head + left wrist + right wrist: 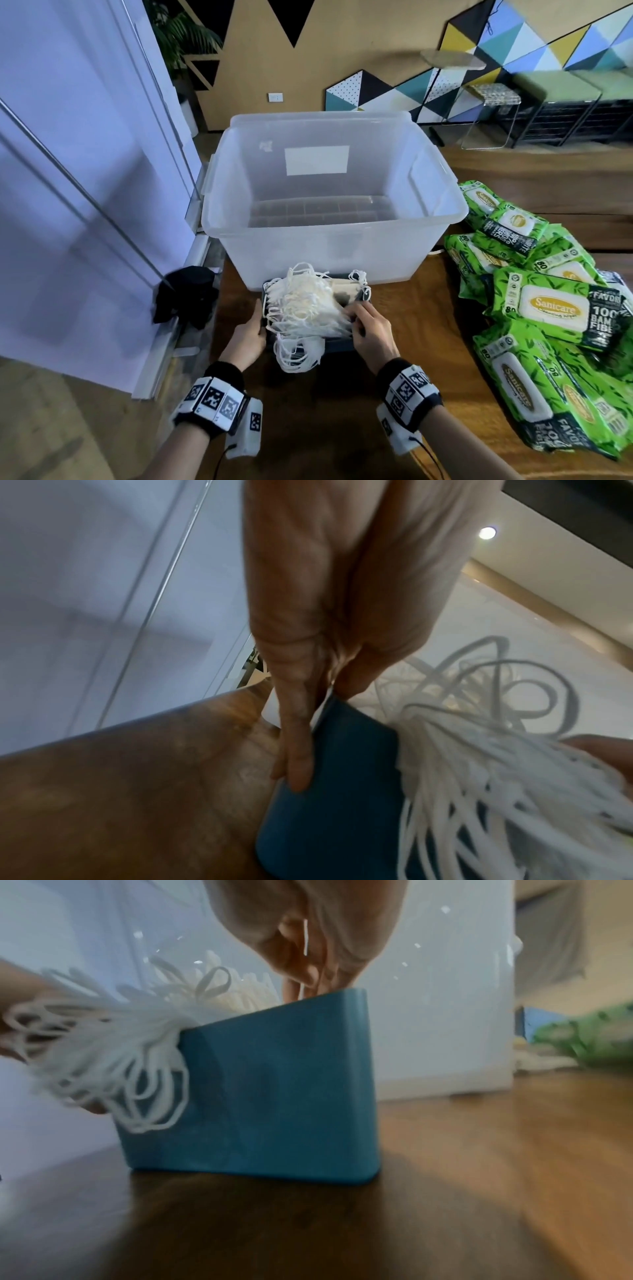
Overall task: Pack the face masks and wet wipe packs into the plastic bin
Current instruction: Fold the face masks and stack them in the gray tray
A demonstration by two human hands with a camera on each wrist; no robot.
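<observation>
A clear plastic bin [342,226] stands empty on the wooden table. Right in front of it sits a small dark blue box [339,346] stuffed with a stack of white face masks [308,308], their ear loops spilling over the near and left sides. My left hand [250,335] holds the box's left wall [329,791], thumb at the rim and fingers [294,750] down the outside. My right hand [370,329] reaches into the box from the right, its fingers [318,961] curled down onto the mask stack. Green wet wipe packs [555,308] lie heaped on the right.
A white panel wall [68,205] runs close along the table's left edge, with a black cloth [186,296] bunched against it. The wipe heap covers the table's right side. Bare wood [342,411] lies between my wrists and the box.
</observation>
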